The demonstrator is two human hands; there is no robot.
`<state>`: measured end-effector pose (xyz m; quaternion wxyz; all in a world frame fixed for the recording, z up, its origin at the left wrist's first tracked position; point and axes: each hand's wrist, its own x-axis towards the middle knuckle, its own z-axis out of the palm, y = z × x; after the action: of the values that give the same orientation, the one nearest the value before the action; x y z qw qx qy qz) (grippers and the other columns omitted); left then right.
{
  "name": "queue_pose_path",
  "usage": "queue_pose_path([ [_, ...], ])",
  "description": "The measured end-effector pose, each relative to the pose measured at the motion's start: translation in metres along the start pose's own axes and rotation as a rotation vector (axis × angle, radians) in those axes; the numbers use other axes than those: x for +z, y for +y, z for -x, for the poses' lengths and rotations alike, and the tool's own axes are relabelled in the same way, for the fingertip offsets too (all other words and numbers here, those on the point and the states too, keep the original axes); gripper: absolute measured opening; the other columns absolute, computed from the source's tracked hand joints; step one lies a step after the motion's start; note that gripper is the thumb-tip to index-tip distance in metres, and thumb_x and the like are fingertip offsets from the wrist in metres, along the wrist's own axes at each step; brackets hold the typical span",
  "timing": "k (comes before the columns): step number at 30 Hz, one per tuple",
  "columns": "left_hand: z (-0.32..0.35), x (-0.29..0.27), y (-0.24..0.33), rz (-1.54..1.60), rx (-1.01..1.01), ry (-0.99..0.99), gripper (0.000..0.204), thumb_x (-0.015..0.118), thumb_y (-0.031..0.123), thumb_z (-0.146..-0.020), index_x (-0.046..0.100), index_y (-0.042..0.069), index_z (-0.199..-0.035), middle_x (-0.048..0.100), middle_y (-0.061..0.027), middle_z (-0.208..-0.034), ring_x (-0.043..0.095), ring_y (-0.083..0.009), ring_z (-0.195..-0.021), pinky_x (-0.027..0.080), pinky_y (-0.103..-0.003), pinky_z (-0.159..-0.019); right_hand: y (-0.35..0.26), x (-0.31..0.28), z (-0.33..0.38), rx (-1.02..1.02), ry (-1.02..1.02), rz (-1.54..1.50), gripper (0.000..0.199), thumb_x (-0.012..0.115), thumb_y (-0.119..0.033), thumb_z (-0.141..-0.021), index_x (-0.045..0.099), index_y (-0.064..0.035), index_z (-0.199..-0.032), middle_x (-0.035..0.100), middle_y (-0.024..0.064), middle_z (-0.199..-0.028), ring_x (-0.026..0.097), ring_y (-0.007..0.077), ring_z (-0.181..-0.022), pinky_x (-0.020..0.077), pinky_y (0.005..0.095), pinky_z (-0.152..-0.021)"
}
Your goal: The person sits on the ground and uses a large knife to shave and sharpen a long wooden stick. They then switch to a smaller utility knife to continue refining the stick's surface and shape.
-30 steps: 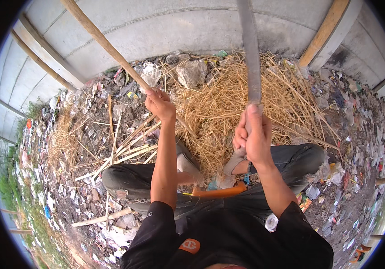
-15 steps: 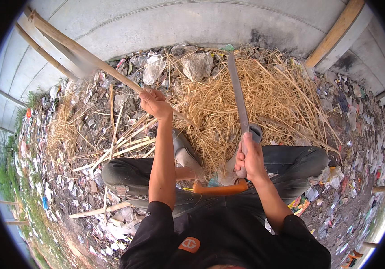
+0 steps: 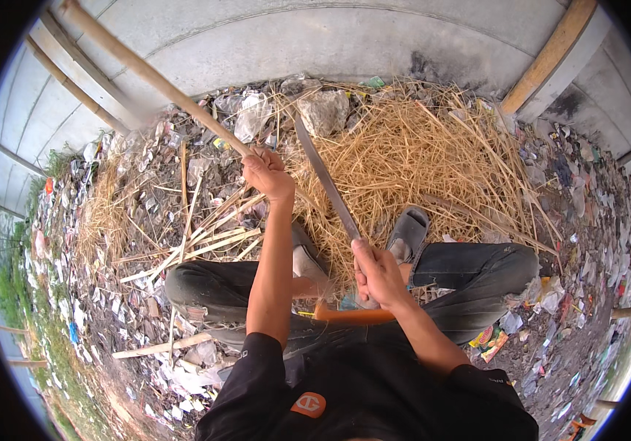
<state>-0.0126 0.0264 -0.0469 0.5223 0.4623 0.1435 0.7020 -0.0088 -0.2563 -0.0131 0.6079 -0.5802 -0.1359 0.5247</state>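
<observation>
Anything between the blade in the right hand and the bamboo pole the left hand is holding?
Nothing visible. The right hand grips a long blade that slants up toward the bamboo pole held by the left hand. Only open air shows between blade and pole; the straw pile lies beneath and behind, not between them.

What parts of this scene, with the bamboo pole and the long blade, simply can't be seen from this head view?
- Long tan bamboo pole: its upper end runs out at the picture's rim; its lower end is hidden behind the left hand.
- Long grey metal blade: its grip is covered by the right hand; its tip is blurred against the yellow straw pile.
- Grey sandal: the foot is partly hidden.
- Scattered litter: too small to identify.
</observation>
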Motion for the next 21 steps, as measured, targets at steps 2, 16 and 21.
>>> queue_pose_path([
  [2,0.003,0.008,0.002,-0.039,-0.064,0.028,0.064,0.043,0.068,-0.099,0.041,0.009,-0.074,0.034,0.0046,-0.061,0.029,-0.0041,-0.047,0.019,-0.023,-0.041,-0.065,0.002,0.001,-0.263,0.095,0.068,0.051,0.051,-0.051,-0.104,0.048,-0.0078,-0.075,0.044,-0.0007,-0.055,0.044,0.0078,-0.041,0.0391,0.0267,-0.039],
  [16,-0.001,0.006,-0.020,-0.023,-0.041,-0.035,0.062,0.038,0.064,-0.102,0.038,0.011,-0.072,0.031,0.0043,-0.060,0.026,-0.0053,-0.046,0.019,-0.025,-0.041,0.040,-0.030,-0.017,0.149,0.200,-0.009,0.052,0.052,-0.052,-0.103,0.046,-0.0108,-0.072,0.043,-0.0012,-0.057,0.044,0.0101,-0.042,0.0418,0.0305,-0.041],
  [21,-0.010,0.019,-0.012,-0.088,-0.043,0.046,0.061,0.040,0.066,-0.101,0.030,0.015,-0.070,0.029,0.0055,-0.059,0.026,-0.0049,-0.047,0.019,-0.025,-0.040,-0.101,-0.014,-0.002,-0.498,0.209,-0.168,0.048,0.044,-0.047,-0.107,0.047,-0.0075,-0.080,0.045,0.0004,-0.058,0.045,0.0089,-0.045,0.0411,0.0275,-0.042],
])
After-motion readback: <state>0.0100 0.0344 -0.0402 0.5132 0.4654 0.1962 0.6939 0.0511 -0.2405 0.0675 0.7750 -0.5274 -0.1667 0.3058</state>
